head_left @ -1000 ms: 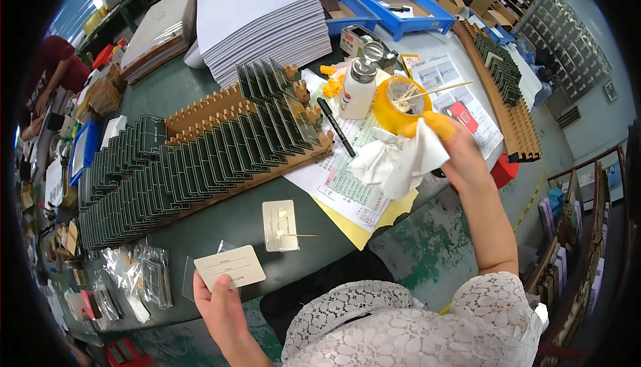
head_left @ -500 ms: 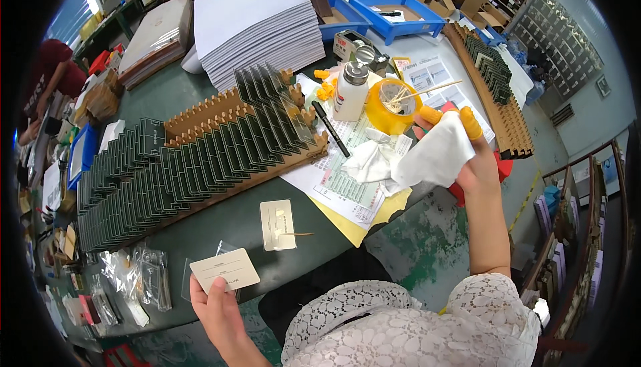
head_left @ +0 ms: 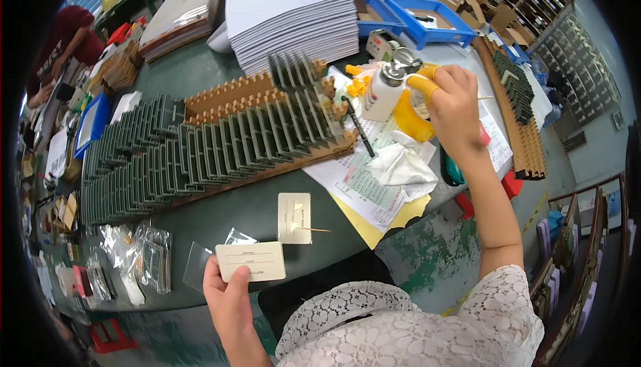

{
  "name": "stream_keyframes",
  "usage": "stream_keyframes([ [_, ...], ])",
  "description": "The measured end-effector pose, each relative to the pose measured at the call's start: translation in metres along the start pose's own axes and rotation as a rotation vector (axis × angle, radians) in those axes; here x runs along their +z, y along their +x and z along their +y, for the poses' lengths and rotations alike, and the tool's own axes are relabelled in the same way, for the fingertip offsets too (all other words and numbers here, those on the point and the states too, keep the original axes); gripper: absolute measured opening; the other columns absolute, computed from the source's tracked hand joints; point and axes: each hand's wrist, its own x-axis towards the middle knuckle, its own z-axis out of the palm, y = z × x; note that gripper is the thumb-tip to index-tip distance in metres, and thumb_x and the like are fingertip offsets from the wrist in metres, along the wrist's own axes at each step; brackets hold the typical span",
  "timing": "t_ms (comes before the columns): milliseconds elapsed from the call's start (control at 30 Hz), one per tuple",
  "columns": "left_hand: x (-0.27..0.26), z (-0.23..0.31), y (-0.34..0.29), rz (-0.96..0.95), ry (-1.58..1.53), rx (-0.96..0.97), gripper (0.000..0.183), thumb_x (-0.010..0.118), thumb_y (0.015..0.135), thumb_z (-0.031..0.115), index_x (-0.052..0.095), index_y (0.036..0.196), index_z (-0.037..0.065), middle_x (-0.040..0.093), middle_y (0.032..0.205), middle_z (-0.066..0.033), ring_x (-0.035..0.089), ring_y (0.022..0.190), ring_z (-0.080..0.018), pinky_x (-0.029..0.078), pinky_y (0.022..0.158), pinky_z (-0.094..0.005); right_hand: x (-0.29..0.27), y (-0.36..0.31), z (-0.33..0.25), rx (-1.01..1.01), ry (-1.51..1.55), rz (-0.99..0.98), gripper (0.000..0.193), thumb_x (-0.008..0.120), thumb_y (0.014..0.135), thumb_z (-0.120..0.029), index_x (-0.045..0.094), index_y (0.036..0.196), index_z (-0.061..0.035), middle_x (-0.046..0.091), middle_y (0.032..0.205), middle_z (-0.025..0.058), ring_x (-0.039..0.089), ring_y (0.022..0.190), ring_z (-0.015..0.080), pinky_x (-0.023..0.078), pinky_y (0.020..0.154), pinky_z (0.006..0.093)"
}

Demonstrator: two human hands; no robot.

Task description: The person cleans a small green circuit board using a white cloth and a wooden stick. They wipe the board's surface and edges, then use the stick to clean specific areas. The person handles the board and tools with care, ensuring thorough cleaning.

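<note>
Card (head_left: 250,261), cream-coloured with rounded corners, is located at the near edge of the counter (head_left: 234,212), printed face upward. Left hand (head_left: 230,295) grips it by its near left part: thumb flat on the upper face, remaining fingers underneath. Clear plastic film (head_left: 197,265) shows to the left of the held card.

Second card (head_left: 294,215), of similar colour, lies flat on the counter just beyond the held card. A thin wooden stick (head_left: 315,229) rests on it, one end projecting to the right.

Right hand (head_left: 457,105) is positioned over the right side of the counter, with yellow finger cots (head_left: 427,85) on the thumb and index finger. These fingertips are set narrow, near the metal top of the white bottle (head_left: 380,99) and in front of the yellow ring-shaped holder (head_left: 410,120). Whether the fingers hold anything cannot be determined from this view.

Crumpled white cloth (head_left: 404,165) lies below the right hand, on printed sheets (head_left: 347,183). A black pen (head_left: 360,130) lies on the sheets, left of the cloth. A yellow sheet (head_left: 382,225) protrudes beneath, toward the near edge.

Wooden rack (head_left: 230,100) occupies the left part of the counter, carrying rows of upright dark green plates (head_left: 220,147). A tall paper stack (head_left: 290,20) stands behind it.
</note>
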Motion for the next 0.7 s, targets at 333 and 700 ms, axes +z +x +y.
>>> stream_keyframes([
  [333,0.006,0.011,-0.001,-0.108,-0.010,-0.122,0.016,0.064,0.088,0.002,0.055,0.101,0.001,0.063,0.101,-0.0064,0.060,0.093,-0.0098,0.047,0.086,-0.0245,0.031,0.009,0.002,-0.104,-0.195,-0.079,0.028,0.061,0.072,-0.001,0.070,0.098,-0.0058,0.063,0.107,0.0045,0.056,0.104,0.0242,0.041,0.088,0.0393],
  [700,0.005,0.014,0.001,-0.197,-0.068,-0.201,0.015,0.062,0.090,0.006,0.054,0.102,0.002,0.063,0.101,-0.0049,0.060,0.093,-0.0078,0.046,0.086,-0.0247,0.033,0.007,0.005,-0.073,-0.225,-0.121,0.030,0.066,0.074,0.003,0.069,0.103,-0.0042,0.062,0.111,0.0050,0.055,0.107,0.0230,0.041,0.092,0.0370],
])
